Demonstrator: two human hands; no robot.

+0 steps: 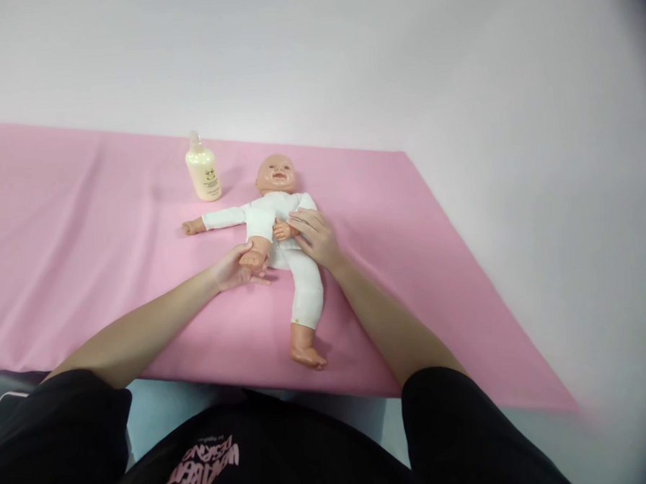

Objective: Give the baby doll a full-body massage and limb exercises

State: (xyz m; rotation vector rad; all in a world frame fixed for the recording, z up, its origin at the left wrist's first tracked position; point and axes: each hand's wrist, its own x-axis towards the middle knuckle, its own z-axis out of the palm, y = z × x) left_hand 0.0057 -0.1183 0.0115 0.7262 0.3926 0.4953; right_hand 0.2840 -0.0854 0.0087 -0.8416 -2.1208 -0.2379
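Observation:
A baby doll (280, 201) with a white cloth body lies on its back on a pink cloth, head toward the far edge. My left hand (236, 267) holds one of its legs near the foot (255, 254), thumb on top and fingers beneath, the leg bent up over the belly. On the doll's other side, my right hand (317, 236) rests on its forearm by the small hand (282, 230), fingers spread a little over the torso. The doll's other leg (307, 293) stretches toward me, and its other arm points left.
A pump bottle (204, 172) of pale yellow liquid stands left of the doll's head. The pink cloth (74, 240) covers the table up to a white wall (313, 62). A dark object with a light frame (4, 410) is at the lower left.

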